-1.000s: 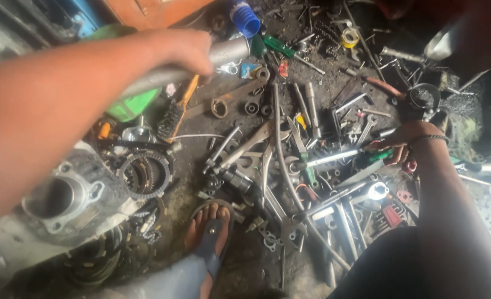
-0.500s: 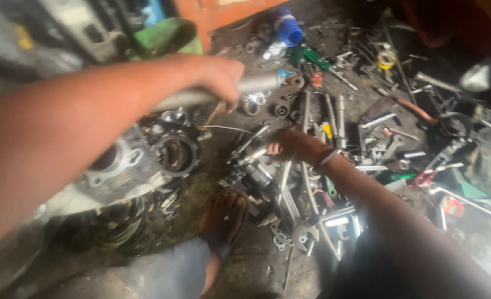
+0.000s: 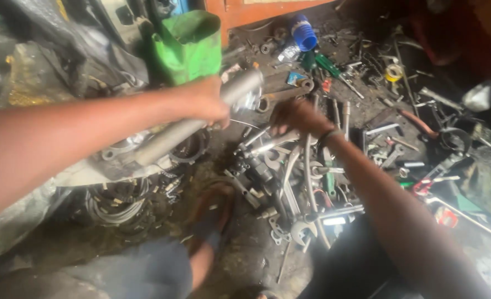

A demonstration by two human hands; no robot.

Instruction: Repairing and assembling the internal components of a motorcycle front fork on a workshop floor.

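dim, uneven light | right-edge glare | motion blur | dark corners

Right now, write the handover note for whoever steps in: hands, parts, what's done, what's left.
Left hand: gripped around a long grey metal tube, held tilted above the engine part.
Right hand: down in the pile of wrenches and tools on the floor, touching them; whether it grips one is not clear.
Green container stands behind the tube.
Done: tube is in hand.
Left: no tool is clearly lifted from the pile.
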